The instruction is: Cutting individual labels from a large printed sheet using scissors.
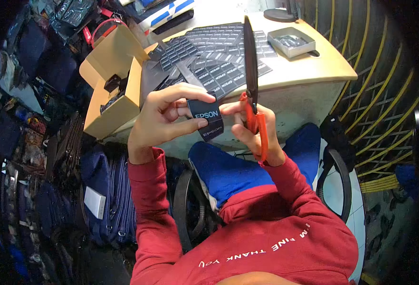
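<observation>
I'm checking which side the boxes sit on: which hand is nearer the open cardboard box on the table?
Left. The left hand, pinching a dark label strip, sits just right of the cardboard box. The right hand, gripping orange-handled scissors, is farther right, beyond the strip.

Rounded beige table [314, 71], sheets of dark labels [219, 52], open cardboard box [117, 80], small grey tray [292, 42].

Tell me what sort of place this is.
Probably a small bag-making workshop or stockroom: sheets of dark printed labels cover the cream table, navy fabric bags are stacked alongside, and an open cardboard box.
</observation>
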Demonstrator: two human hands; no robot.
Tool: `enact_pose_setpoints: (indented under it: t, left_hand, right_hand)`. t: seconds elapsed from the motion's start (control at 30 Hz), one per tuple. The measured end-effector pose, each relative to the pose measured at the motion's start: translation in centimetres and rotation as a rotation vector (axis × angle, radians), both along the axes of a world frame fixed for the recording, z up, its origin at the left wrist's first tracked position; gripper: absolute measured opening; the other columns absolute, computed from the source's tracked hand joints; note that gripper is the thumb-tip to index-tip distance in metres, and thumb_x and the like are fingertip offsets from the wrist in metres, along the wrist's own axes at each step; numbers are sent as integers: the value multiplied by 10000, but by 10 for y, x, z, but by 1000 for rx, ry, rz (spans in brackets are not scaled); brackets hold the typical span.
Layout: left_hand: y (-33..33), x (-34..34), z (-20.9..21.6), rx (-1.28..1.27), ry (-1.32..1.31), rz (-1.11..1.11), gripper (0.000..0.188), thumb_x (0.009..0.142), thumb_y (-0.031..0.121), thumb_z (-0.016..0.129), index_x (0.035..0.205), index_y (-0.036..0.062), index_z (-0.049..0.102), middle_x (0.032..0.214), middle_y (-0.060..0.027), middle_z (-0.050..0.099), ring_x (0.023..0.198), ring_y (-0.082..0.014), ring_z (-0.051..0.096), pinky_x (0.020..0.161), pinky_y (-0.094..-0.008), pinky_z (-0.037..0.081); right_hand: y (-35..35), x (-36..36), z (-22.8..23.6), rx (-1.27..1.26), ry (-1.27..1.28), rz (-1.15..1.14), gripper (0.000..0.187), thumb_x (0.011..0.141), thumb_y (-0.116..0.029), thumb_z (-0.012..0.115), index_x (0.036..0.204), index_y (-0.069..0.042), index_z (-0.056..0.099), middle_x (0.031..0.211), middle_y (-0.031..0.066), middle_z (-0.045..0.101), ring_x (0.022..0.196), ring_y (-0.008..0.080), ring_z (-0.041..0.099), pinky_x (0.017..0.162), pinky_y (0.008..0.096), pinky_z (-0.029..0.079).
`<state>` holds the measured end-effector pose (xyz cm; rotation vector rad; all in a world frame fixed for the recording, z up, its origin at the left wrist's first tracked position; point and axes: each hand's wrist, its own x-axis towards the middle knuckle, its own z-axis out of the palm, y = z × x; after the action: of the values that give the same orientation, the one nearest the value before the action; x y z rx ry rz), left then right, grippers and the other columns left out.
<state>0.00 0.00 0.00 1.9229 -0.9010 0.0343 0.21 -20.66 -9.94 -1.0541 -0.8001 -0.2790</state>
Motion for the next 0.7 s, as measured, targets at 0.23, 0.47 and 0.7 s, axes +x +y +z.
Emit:
enact_pose_setpoints:
  t: [0.23,0.47,0.7]
  left_hand:
    - [-2,-30,-31,-215,41,81,414,697,-94,711,1091,-6,615,1065,-73,574,757,-50,533,599,-168,416]
    - [-12,-63,-39,-626,108,231,388,718,-131,685,1082,-78,564,1094,-165,575,981,-186,599,864,-309,515]
    - [16,-74,-51,-532,-56,292,397,695,-129,705,1071,-42,613,935,-38,569,778,-86,538,765,-232,492]
  right_hand:
    - [22,-29,11,-168,185,71,119,797,0,666,848,-28,562,564,-109,376,501,-21,300,458,182,212]
    - [41,-31,11,-125,152,-37,115,801,-20,671,862,-12,573,567,-98,408,507,-26,323,453,178,226]
    - [46,-44,6,-193,168,47,117,810,-58,654,868,-18,561,652,-53,463,566,12,397,504,173,315]
